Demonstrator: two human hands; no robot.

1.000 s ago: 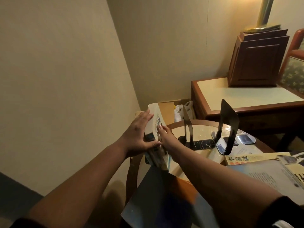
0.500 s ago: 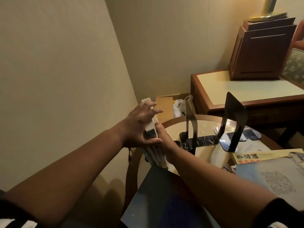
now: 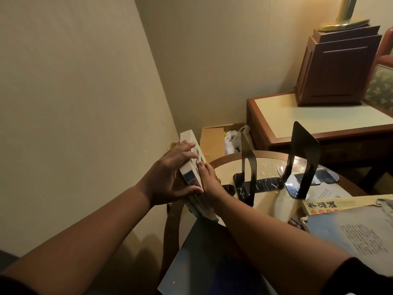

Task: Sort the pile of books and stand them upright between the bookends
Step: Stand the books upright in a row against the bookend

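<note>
A small stack of pale books (image 3: 192, 167) stands on edge, tilted, at the left rim of the round table (image 3: 270, 201). My left hand (image 3: 170, 177) grips the stack from the left, fingers over the top cover and thumb under the near end. My right hand (image 3: 209, 182) presses flat against its right side. Two black metal bookends stand upright to the right: the nearer one (image 3: 247, 167) close to my right hand, the farther one (image 3: 304, 160) beyond it, with a gap between them. More books lie flat at the right: a yellow-covered one (image 3: 331, 204) and a pale blue one (image 3: 350, 233).
A large dark blue book (image 3: 204, 265) lies at the table's near edge under my right forearm. The wall runs close along the left. A cardboard box (image 3: 212, 141) sits on the floor behind the table. A wooden side table (image 3: 297, 118) with a brown cabinet stands at the back right.
The stack has stayed between my hands at the table's left rim; its top has tipped a little more to the left and the view has shifted slightly.
</note>
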